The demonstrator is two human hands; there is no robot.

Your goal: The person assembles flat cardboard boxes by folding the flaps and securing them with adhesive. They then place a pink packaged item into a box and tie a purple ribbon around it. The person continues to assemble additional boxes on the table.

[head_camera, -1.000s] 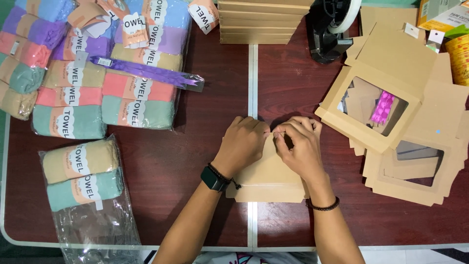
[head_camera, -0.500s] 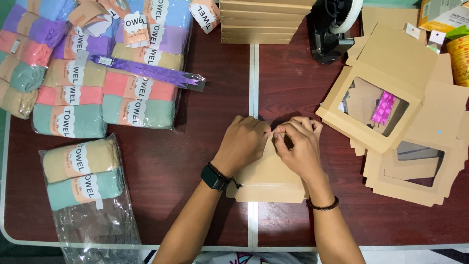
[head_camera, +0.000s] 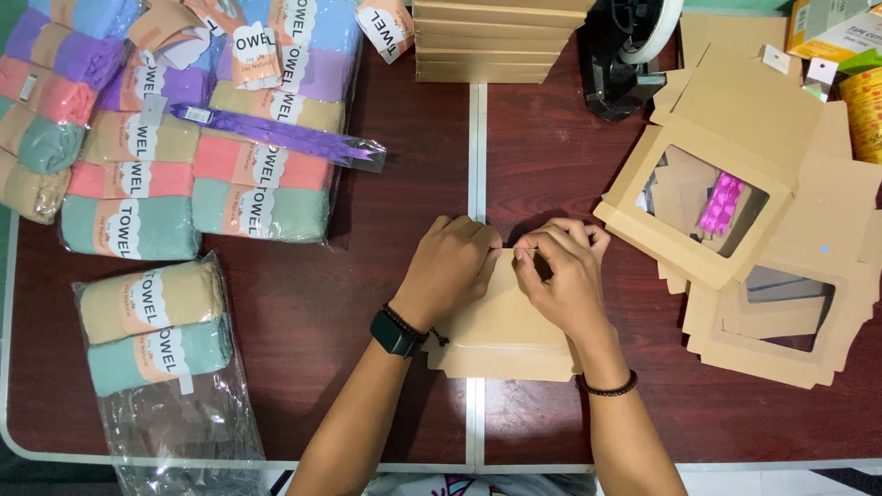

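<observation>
Head view: both hands work at the far edge of a flat kraft box blank (head_camera: pixel 501 331) lying mid-tabletop (head_camera: pixel 331 294).
Left hand (head_camera: pixel 450 266): curled, pressing the blank's upper left.
Right hand (head_camera: pixel 565 276): fingertips pinching the top flap.
Step in hand: apparently folding the flap.
Next move requires: a firm crease with edges aligned.
Nearby: windowed boxes (head_camera: pixel 726 184) right, towel packs (head_camera: pixel 230 147) left.

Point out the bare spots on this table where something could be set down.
Bare dark wood table lies between the wrapped towel stack and the left hand, and between the black tape dispenser and the right hand. The windowed cardboard boxes crowd the right side.
</observation>
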